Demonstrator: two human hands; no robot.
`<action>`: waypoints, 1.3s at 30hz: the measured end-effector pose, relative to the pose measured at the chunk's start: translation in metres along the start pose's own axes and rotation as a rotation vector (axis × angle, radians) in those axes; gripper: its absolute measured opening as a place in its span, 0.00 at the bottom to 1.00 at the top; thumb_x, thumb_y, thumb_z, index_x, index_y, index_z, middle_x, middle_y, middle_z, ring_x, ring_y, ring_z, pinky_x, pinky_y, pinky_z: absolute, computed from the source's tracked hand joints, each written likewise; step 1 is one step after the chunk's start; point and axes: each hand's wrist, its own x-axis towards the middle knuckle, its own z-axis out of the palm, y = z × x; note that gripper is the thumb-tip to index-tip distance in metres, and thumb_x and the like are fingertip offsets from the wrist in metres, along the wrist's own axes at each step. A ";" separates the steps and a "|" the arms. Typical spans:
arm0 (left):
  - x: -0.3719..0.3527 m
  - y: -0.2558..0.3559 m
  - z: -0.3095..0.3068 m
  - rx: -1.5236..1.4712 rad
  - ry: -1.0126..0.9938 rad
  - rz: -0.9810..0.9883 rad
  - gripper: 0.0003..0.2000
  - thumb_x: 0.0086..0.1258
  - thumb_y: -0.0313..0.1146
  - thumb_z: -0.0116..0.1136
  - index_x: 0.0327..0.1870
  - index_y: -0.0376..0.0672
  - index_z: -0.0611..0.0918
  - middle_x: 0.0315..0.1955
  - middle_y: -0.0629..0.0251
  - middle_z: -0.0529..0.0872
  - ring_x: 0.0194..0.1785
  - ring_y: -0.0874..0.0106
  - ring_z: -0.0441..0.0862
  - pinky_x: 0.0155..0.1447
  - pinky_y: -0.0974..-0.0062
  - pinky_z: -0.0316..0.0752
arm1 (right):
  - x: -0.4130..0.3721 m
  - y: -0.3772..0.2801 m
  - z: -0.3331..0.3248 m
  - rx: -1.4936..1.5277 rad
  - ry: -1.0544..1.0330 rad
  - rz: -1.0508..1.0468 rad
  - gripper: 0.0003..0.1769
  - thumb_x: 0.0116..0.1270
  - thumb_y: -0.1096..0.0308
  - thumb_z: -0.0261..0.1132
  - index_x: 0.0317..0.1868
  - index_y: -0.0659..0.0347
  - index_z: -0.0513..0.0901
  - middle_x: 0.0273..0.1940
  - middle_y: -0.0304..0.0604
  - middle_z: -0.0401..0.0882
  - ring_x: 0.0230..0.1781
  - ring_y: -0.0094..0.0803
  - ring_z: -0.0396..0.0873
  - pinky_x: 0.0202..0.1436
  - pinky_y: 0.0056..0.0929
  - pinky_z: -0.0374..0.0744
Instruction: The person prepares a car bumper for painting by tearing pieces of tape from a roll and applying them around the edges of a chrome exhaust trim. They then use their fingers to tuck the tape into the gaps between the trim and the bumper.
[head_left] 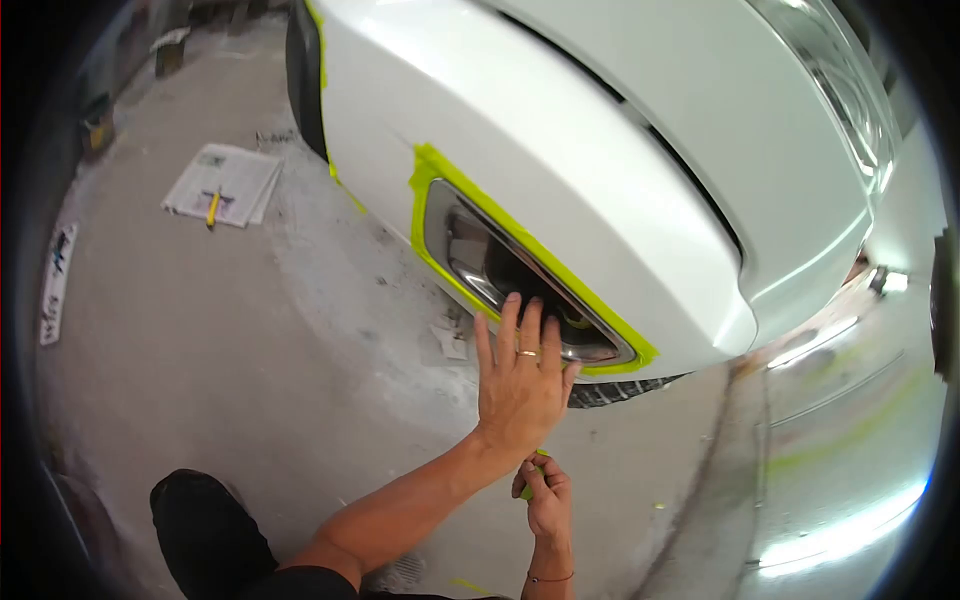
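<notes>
Dusty concrete floor (250, 380) runs under a white car bumper (560, 150), seen from a low crouch.

The left hand (520, 385) is flat and open, fingers slightly spread, with its fingertips on the lower edge of a chrome-lined recess (490, 265) in the bumper. That is where the green masking tape border (500, 215) runs around the opening. The right hand (548, 500) sits just below the left wrist, pinched narrow on a scrap of green tape (530, 485).

The likeliest trouble, to my eye, is the scrap itself. Held so tightly, it could fold onto itself or cling to the fingers, and then it would not lie flat. Grit from the floor could also spoil its grip. The ring (527, 353) on the left hand lies close to chrome and paint — a sliding press might mark them. Uneven pressure along the lower run could leave the border lifted or gapped at the corner.

Well apart, a newspaper (222, 183) lies on the floor with a yellow tool (212, 208) on it.
</notes>
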 end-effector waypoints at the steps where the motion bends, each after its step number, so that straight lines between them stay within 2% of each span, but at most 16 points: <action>1: 0.001 0.000 0.000 -0.002 -0.041 0.048 0.24 0.66 0.41 0.64 0.56 0.29 0.80 0.63 0.42 0.69 0.74 0.45 0.57 0.74 0.30 0.44 | -0.005 -0.005 -0.006 -0.044 0.013 -0.002 0.12 0.73 0.72 0.61 0.51 0.72 0.81 0.28 0.37 0.78 0.27 0.23 0.74 0.37 0.24 0.75; 7: 0.010 -0.002 -0.005 -0.259 -0.089 -0.084 0.26 0.61 0.44 0.67 0.55 0.32 0.82 0.62 0.43 0.71 0.74 0.46 0.57 0.75 0.29 0.41 | -0.042 -0.064 -0.011 -0.229 -0.027 -0.088 0.14 0.70 0.76 0.60 0.55 0.69 0.79 0.29 0.38 0.76 0.29 0.25 0.75 0.38 0.26 0.75; 10: 0.013 -0.007 -0.009 -0.288 -0.150 -0.080 0.27 0.58 0.45 0.69 0.54 0.34 0.83 0.62 0.44 0.72 0.74 0.49 0.58 0.75 0.29 0.39 | -0.063 -0.096 0.013 -0.240 0.076 -0.065 0.29 0.67 0.78 0.61 0.68 0.67 0.65 0.32 0.41 0.77 0.29 0.29 0.75 0.34 0.26 0.75; 11: 0.015 -0.011 -0.012 -0.300 -0.148 -0.093 0.27 0.58 0.45 0.69 0.54 0.34 0.83 0.62 0.44 0.72 0.74 0.49 0.58 0.75 0.29 0.39 | -0.066 -0.104 0.020 -0.256 0.081 -0.061 0.29 0.67 0.78 0.61 0.68 0.67 0.65 0.32 0.41 0.77 0.29 0.29 0.75 0.34 0.26 0.75; 13: 0.013 -0.019 -0.021 -0.335 -0.103 -0.034 0.27 0.59 0.41 0.69 0.57 0.35 0.82 0.61 0.47 0.74 0.72 0.51 0.63 0.77 0.38 0.48 | -0.072 -0.119 0.034 -0.273 0.055 -0.142 0.41 0.65 0.80 0.60 0.76 0.67 0.52 0.32 0.42 0.77 0.29 0.28 0.75 0.35 0.25 0.75; 14: 0.007 -0.026 -0.031 -0.343 -0.107 -0.038 0.27 0.59 0.41 0.69 0.57 0.35 0.82 0.61 0.47 0.74 0.72 0.51 0.63 0.77 0.38 0.48 | -0.074 -0.127 0.044 -0.278 0.061 -0.138 0.41 0.65 0.80 0.60 0.76 0.67 0.52 0.32 0.42 0.77 0.29 0.28 0.75 0.35 0.25 0.75; 16: -0.016 -0.048 -0.059 -0.715 -0.083 -0.112 0.26 0.64 0.36 0.68 0.62 0.37 0.78 0.61 0.49 0.75 0.66 0.56 0.72 0.72 0.53 0.65 | -0.075 -0.137 0.065 -0.476 0.076 -0.176 0.49 0.66 0.82 0.60 0.79 0.66 0.37 0.34 0.43 0.78 0.30 0.27 0.76 0.39 0.25 0.76; 17: -0.026 -0.063 -0.068 -0.719 -0.086 -0.114 0.26 0.64 0.36 0.68 0.62 0.37 0.78 0.61 0.49 0.75 0.66 0.56 0.72 0.72 0.53 0.65 | -0.071 -0.139 0.073 -0.478 0.081 -0.173 0.49 0.66 0.82 0.60 0.79 0.66 0.37 0.34 0.43 0.78 0.30 0.27 0.76 0.39 0.25 0.76; 19: -0.043 -0.083 -0.083 -1.163 -0.762 -0.416 0.27 0.68 0.32 0.66 0.68 0.38 0.74 0.59 0.50 0.78 0.56 0.61 0.81 0.63 0.67 0.76 | -0.068 -0.140 0.089 -0.685 0.037 -0.291 0.53 0.66 0.82 0.60 0.80 0.66 0.31 0.35 0.44 0.81 0.32 0.29 0.79 0.42 0.28 0.78; 20: -0.044 -0.078 -0.086 -1.163 -0.782 -0.412 0.27 0.68 0.32 0.66 0.68 0.38 0.74 0.59 0.50 0.78 0.56 0.61 0.81 0.63 0.67 0.76 | -0.062 -0.140 0.091 -0.660 -0.037 -0.290 0.52 0.67 0.82 0.60 0.79 0.67 0.31 0.38 0.47 0.84 0.37 0.32 0.82 0.48 0.31 0.80; 22: -0.046 -0.064 -0.090 -1.259 -0.484 -0.362 0.28 0.69 0.33 0.67 0.69 0.39 0.74 0.55 0.52 0.82 0.52 0.66 0.84 0.59 0.69 0.79 | -0.051 -0.131 0.091 -0.615 -0.083 -0.335 0.53 0.68 0.82 0.61 0.79 0.67 0.30 0.39 0.48 0.85 0.39 0.33 0.83 0.50 0.33 0.80; 24: -0.036 -0.065 -0.093 -1.281 -0.539 -0.291 0.29 0.68 0.34 0.68 0.69 0.40 0.74 0.53 0.53 0.83 0.52 0.65 0.85 0.60 0.69 0.78 | -0.046 -0.127 0.089 -0.623 -0.166 -0.400 0.53 0.68 0.82 0.61 0.80 0.66 0.31 0.42 0.52 0.85 0.44 0.38 0.84 0.56 0.38 0.79; 31: -0.023 -0.068 -0.105 -1.251 -0.671 -0.224 0.30 0.64 0.34 0.72 0.68 0.41 0.76 0.51 0.55 0.86 0.54 0.62 0.85 0.61 0.66 0.77 | -0.044 -0.127 0.095 -0.653 -0.198 -0.488 0.53 0.67 0.84 0.62 0.80 0.66 0.33 0.46 0.55 0.84 0.49 0.41 0.84 0.58 0.40 0.79; 35: -0.020 -0.078 -0.107 -1.234 -0.824 -0.180 0.26 0.63 0.33 0.71 0.64 0.43 0.80 0.49 0.57 0.87 0.53 0.63 0.86 0.59 0.68 0.78 | -0.044 -0.122 0.101 -0.811 -0.113 -0.492 0.52 0.66 0.83 0.63 0.80 0.68 0.36 0.42 0.53 0.87 0.44 0.42 0.87 0.52 0.36 0.81; 37: -0.029 -0.075 -0.097 -1.136 -0.602 -0.124 0.21 0.62 0.31 0.71 0.59 0.46 0.84 0.47 0.61 0.88 0.51 0.63 0.86 0.57 0.69 0.80 | -0.046 -0.125 0.104 -0.891 -0.042 -0.484 0.52 0.65 0.83 0.63 0.79 0.69 0.37 0.39 0.52 0.88 0.41 0.43 0.88 0.49 0.34 0.82; 39: -0.032 -0.069 -0.094 -1.104 -0.560 -0.086 0.18 0.62 0.30 0.71 0.55 0.46 0.86 0.47 0.63 0.89 0.50 0.63 0.86 0.55 0.69 0.80 | -0.049 -0.129 0.106 -1.107 -0.006 -0.533 0.51 0.64 0.83 0.64 0.79 0.70 0.39 0.34 0.52 0.88 0.36 0.46 0.89 0.42 0.33 0.83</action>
